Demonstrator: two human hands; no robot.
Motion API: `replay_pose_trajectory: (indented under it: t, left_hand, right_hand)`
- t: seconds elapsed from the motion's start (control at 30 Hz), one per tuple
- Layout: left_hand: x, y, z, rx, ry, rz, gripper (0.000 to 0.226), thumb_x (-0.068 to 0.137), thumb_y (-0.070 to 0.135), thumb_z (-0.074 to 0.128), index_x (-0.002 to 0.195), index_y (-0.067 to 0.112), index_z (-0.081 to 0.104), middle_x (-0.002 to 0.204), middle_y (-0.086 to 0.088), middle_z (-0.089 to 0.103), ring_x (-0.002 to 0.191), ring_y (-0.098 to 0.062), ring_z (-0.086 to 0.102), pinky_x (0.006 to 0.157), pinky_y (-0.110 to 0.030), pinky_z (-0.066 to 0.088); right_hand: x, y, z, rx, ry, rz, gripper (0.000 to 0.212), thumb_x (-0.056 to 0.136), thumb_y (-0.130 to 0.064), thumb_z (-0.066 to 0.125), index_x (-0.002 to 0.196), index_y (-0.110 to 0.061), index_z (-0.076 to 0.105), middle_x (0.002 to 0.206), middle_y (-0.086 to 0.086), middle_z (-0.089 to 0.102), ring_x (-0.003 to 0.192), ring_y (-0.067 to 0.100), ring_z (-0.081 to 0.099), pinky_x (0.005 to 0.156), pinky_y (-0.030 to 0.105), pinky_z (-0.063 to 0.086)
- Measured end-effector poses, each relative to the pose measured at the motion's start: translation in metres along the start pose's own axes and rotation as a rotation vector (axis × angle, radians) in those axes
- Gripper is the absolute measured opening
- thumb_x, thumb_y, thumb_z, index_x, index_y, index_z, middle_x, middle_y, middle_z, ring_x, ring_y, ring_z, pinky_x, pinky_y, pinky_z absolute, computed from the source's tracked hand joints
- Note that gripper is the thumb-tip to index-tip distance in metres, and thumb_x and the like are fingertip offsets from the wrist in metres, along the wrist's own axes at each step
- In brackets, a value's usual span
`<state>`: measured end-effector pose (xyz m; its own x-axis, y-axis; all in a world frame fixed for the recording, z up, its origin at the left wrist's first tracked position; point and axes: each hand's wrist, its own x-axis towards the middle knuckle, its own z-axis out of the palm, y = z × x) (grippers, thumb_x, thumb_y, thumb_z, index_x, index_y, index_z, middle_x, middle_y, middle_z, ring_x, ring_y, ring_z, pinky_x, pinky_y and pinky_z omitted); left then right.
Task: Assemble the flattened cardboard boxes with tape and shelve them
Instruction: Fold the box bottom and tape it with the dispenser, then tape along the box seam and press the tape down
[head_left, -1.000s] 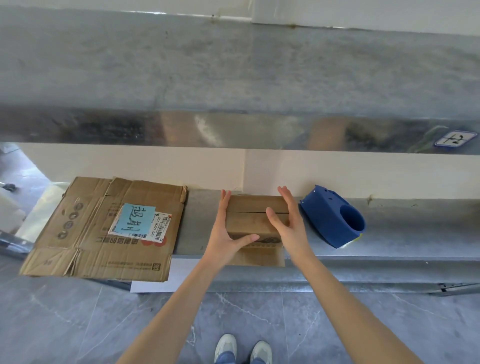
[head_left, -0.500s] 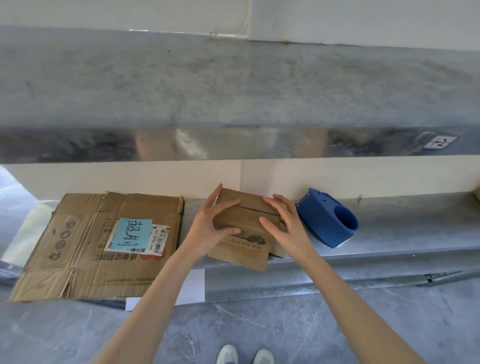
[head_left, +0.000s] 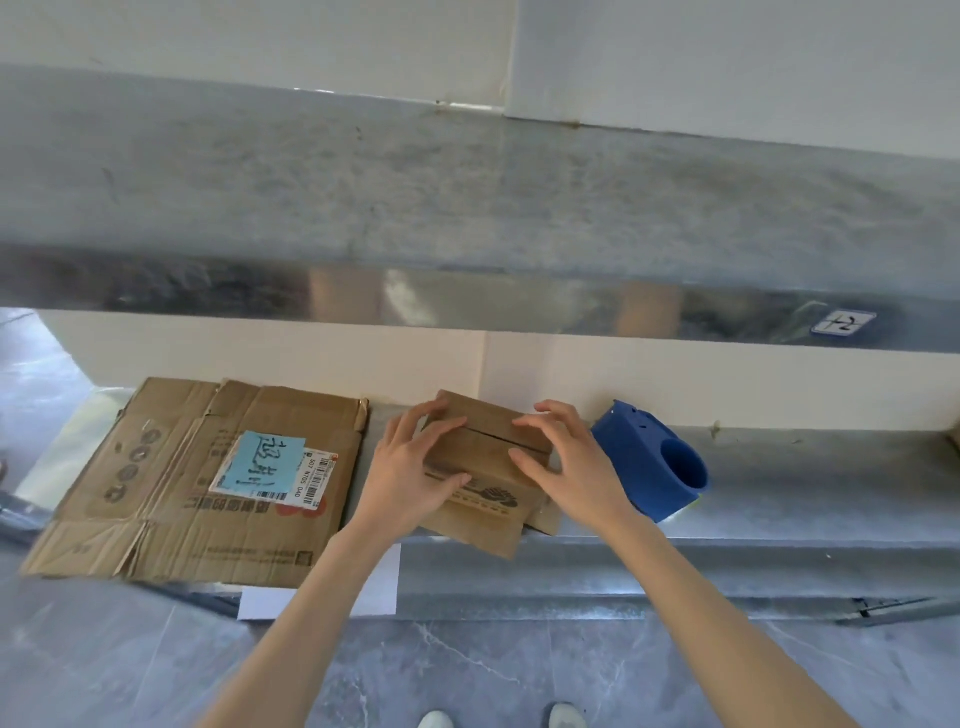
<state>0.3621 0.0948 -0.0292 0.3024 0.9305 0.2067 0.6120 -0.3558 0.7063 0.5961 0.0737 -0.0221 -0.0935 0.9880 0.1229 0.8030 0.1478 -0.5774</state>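
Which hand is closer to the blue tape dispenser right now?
Right. The right hand grips the small box at the end beside the blue tape dispenser; the left hand grips its opposite end, farther away.

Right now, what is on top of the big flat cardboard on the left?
A blue handwritten note lies on the flattened cardboard, overlapping a white barcode label. The label's part under the note is covered.
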Motion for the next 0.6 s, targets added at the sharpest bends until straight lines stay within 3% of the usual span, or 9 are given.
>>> replay_pose_trajectory:
  t: [0.13,0.23,0.37,0.5,0.6]
  left_hand:
    - [-0.007,0.013,0.003,0.161,0.093,-0.039,0.060,0.078,0.032,0.078,0.134,0.024,0.057,0.140,0.006,0.048,0.134,-0.023,0.038,0.109,-0.047,0.034]
    - [-0.015,0.026,0.009,0.264,0.156,-0.079,0.056,0.082,0.036,0.072,0.135,0.024,0.057,0.141,0.006,0.051,0.132,-0.022,0.042,0.107,-0.042,0.033]
    - [-0.026,0.049,0.025,0.478,0.245,-0.169,0.058,0.088,0.039,0.067,0.142,0.023,0.052,0.147,0.005,0.048,0.134,-0.022,0.044,0.108,-0.039,0.033]
    - [-0.035,0.074,0.044,0.601,0.284,-0.323,0.064,0.093,0.047,0.055,0.150,0.021,0.041,0.155,0.003,0.039,0.139,-0.021,0.038,0.112,-0.038,0.028]
    - [-0.043,0.092,0.056,0.644,0.328,-0.398,0.065,0.092,0.044,0.057,0.150,0.019,0.040,0.155,0.001,0.038,0.139,-0.023,0.039,0.112,-0.038,0.028]
  right_hand:
    - [0.013,0.004,-0.018,-0.031,-0.078,-0.048,0.037,0.097,-0.054,0.046,0.125,-0.035,0.060,0.143,-0.014,0.036,0.131,0.007,0.038,0.093,0.034,0.047]
    - [0.022,0.017,-0.032,-0.069,-0.161,-0.101,0.044,0.099,-0.054,0.040,0.137,-0.033,0.051,0.142,-0.012,0.039,0.130,0.009,0.040,0.096,0.037,0.047]
    - [0.023,0.045,-0.055,-0.014,-0.222,-0.075,0.045,0.100,-0.051,0.043,0.142,-0.037,0.034,0.128,-0.012,0.047,0.111,0.009,0.050,0.082,0.034,0.047]
    - [0.015,0.081,-0.079,-0.214,-0.218,-0.139,0.035,0.100,-0.035,0.050,0.134,-0.028,0.042,0.120,-0.001,0.050,0.109,0.020,0.052,0.078,0.037,0.049]
    - [0.006,0.105,-0.093,-0.238,-0.216,-0.039,0.026,0.101,-0.036,0.047,0.121,-0.020,0.044,0.118,0.004,0.054,0.100,0.027,0.056,0.075,0.039,0.048]
